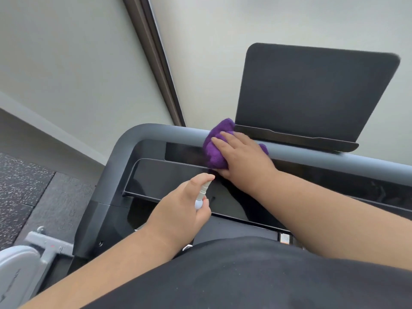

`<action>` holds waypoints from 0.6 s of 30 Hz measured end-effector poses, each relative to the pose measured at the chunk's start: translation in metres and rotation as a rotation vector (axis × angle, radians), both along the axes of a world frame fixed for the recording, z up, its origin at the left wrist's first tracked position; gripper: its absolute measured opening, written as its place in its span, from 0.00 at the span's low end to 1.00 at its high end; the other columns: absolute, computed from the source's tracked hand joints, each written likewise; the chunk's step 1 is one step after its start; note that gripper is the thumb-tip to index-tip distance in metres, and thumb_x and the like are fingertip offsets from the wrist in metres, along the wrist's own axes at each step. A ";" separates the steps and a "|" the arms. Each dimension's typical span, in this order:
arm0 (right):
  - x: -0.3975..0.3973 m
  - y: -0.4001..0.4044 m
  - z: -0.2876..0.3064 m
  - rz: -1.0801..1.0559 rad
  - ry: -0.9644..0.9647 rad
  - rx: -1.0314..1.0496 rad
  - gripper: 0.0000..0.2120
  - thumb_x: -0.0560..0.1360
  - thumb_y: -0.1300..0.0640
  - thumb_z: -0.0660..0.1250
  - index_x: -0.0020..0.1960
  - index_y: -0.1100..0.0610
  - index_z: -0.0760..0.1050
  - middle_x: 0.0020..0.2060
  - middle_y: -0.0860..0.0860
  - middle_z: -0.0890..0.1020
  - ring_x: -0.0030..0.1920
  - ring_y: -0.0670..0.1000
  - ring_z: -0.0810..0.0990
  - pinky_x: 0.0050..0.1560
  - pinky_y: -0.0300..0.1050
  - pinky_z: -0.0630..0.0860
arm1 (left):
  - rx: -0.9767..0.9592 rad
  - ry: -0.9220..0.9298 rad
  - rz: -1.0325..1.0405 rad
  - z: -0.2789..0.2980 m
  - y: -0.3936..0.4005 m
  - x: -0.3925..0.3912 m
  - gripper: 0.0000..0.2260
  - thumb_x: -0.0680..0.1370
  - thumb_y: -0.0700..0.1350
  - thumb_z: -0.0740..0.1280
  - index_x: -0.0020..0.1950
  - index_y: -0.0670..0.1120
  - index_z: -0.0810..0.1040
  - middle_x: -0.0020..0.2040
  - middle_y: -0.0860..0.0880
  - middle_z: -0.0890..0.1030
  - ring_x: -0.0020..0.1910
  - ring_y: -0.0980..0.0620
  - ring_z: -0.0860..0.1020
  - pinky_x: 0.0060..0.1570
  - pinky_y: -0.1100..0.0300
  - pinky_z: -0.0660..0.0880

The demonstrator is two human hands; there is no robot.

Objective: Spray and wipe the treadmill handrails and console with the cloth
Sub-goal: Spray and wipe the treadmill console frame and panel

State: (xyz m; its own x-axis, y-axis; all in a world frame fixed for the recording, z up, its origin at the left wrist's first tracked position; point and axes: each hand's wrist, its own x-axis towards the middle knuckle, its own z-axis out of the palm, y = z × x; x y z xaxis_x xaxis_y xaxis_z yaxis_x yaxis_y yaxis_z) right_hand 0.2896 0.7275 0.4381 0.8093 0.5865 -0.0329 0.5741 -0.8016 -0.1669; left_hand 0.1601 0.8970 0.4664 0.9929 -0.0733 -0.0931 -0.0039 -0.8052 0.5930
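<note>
A purple cloth [214, 148] lies bunched on the grey front handrail [334, 158], just left of the dark screen [312, 94]. My right hand [243, 155] lies over the cloth with fingers spread and presses it on the rail. My left hand [180, 210] grips a small white spray bottle [202, 194], with a finger on its nozzle, above the black console tray [165, 179]. The nozzle points toward the cloth and the right hand.
The rail curves down at the left [107, 186] into the treadmill's side. A grey machine part [24, 268] stands at the lower left on speckled rubber floor [20, 186]. A pale wall and a dark window frame [153, 59] rise behind. My dark shirt fills the bottom.
</note>
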 end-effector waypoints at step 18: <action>0.002 0.160 -0.016 0.204 -0.034 -0.246 0.39 0.78 0.35 0.56 0.81 0.52 0.45 0.81 0.54 0.46 0.79 0.59 0.43 0.77 0.55 0.43 | -0.015 -0.017 0.003 -0.008 0.090 -0.028 0.30 0.75 0.43 0.68 0.66 0.68 0.55 0.51 0.63 0.73 0.43 0.60 0.71 0.43 0.72 0.66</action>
